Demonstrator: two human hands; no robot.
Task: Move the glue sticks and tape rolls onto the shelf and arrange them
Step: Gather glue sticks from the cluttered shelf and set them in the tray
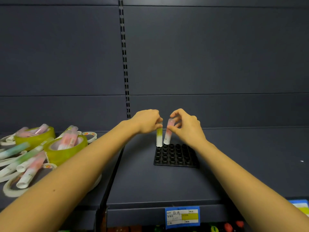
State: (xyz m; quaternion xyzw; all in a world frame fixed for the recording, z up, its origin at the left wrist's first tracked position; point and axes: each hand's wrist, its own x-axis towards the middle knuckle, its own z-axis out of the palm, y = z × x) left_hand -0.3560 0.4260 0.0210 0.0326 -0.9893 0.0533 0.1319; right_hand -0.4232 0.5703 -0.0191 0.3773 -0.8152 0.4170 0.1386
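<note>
My left hand (148, 121) pinches the top of a green-and-white glue stick (159, 137), which stands upright at the back left corner of a black holder tray (175, 162) full of round sockets. My right hand (185, 125) grips a pink-and-white glue stick (168, 137), tilted, its lower end just above the tray's back row beside the green one. On the left shelf section lies a pile of several more glue sticks (31, 169), two yellow tape rolls (66, 149) and flat white tape rolls (11, 188).
The dark shelf board (242, 173) stretches right of the tray, bounded by the dark back panel. A slotted upright (124, 64) divides the two sections. A blue price label (182, 216) hangs on the front edge; colourful goods show below.
</note>
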